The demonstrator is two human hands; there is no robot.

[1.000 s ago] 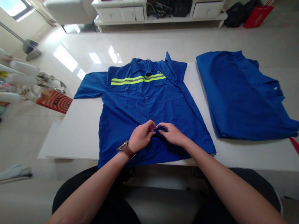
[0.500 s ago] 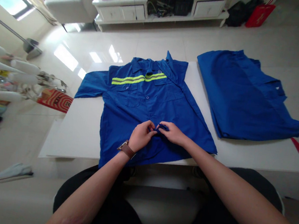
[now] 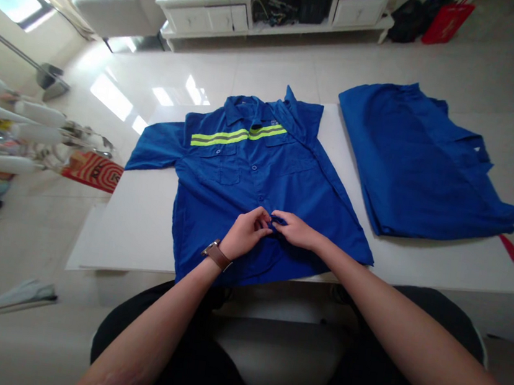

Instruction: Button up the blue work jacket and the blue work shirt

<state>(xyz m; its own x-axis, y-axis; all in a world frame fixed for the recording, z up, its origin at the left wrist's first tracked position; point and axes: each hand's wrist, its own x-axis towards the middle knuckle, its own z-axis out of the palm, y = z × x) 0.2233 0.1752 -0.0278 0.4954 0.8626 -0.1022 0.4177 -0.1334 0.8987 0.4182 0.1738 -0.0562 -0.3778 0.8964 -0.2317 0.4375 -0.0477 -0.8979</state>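
Observation:
A blue work shirt [image 3: 218, 206] with a yellow and grey reflective stripe lies front up, its collar pointing away from me. Two round buttons show along its front placket. My left hand [image 3: 247, 232], below a brown-strapped wristwatch [image 3: 217, 254], is closed in a pinch at the lower placket. Facing it, my right hand [image 3: 297, 230] grips a bunched fold of the same placket between thumb and fingers. The fingertips of both hands nearly meet, and whatever small part lies between them is hidden.
The shirt lies on a white table [image 3: 136, 221]. To the right is a folded pile of blue clothing [image 3: 428, 170]. A white cabinet [image 3: 212, 19] stands beyond, with a red bag [image 3: 447, 23] near it. Racks with white rollers [image 3: 42, 113] stand at left.
My fingers have shifted slightly at the placket, the left hand a little to the right. The shirt's lower left corner has moved slightly. Both hands keep to the same spot.

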